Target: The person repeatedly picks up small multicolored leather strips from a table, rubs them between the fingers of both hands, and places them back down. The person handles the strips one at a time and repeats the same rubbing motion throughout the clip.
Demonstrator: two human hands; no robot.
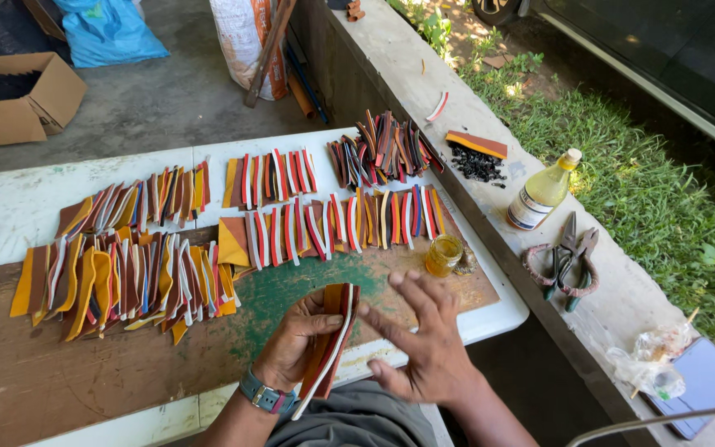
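Note:
My left hand [291, 343] grips a curved strip of layered material [333, 335], brown and orange with a white edge, held upright over the worn wooden board [43, 372]. A watch is on that wrist. My right hand [419, 335] hovers just to the right of the strip with fingers spread, its index finger close to the strip's top edge. Rows of similar multicoloured strips [291, 223] lie overlapped across the board and the white table [10, 207]. A small jar of amber liquid [443, 255] stands just beyond my right hand.
On the concrete ledge to the right stand a yellow bottle [544, 192], pliers or shears [568, 257], black bits [477, 163], a plastic bag [651, 364] and a blue phone [709, 381]. A cardboard box [18, 99] and sacks [242, 41] sit on the floor behind.

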